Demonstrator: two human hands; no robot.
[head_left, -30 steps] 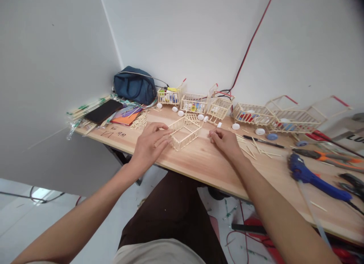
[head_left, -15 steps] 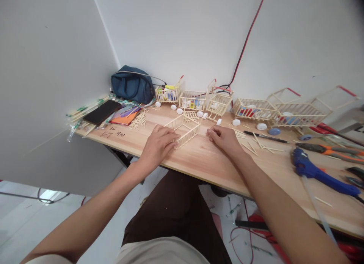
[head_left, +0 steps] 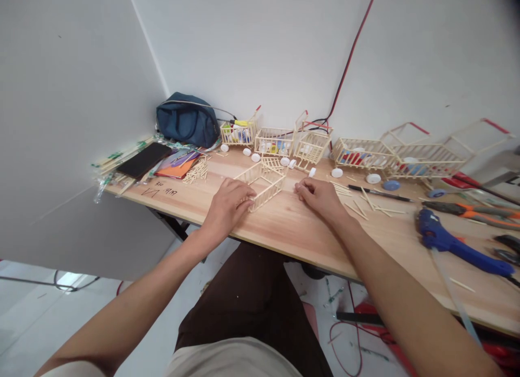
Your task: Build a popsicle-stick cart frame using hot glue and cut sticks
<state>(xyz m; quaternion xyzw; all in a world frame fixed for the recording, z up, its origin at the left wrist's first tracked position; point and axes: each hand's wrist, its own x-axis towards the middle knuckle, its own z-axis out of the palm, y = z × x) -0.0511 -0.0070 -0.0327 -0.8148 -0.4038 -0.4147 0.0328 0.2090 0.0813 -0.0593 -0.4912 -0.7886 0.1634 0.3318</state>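
Note:
A small open frame of thin wooden sticks [head_left: 268,193] rests on the wooden table [head_left: 284,225]. My left hand [head_left: 231,205] grips its near left corner between thumb and fingers. To the right of the frame, my right hand [head_left: 319,197] lies on the tabletop with its fingers curled together; whether anything is pinched in them is hidden. Just behind the frame sits a flat stick grid [head_left: 273,164]. Loose sticks [head_left: 342,189] lie beside my right hand, along with a black pen [head_left: 379,194].
Several stick-built shopping carts [head_left: 274,143] line the wall. A blue glue gun [head_left: 459,247] and orange-handled pliers [head_left: 467,210] lie at right. On the left are a blue bag [head_left: 187,119], a dark phone [head_left: 144,160], orange paper [head_left: 174,171] and a stick pile [head_left: 196,171].
The view has shifted very slightly. Both hands and the stick frame keep practically the same places.

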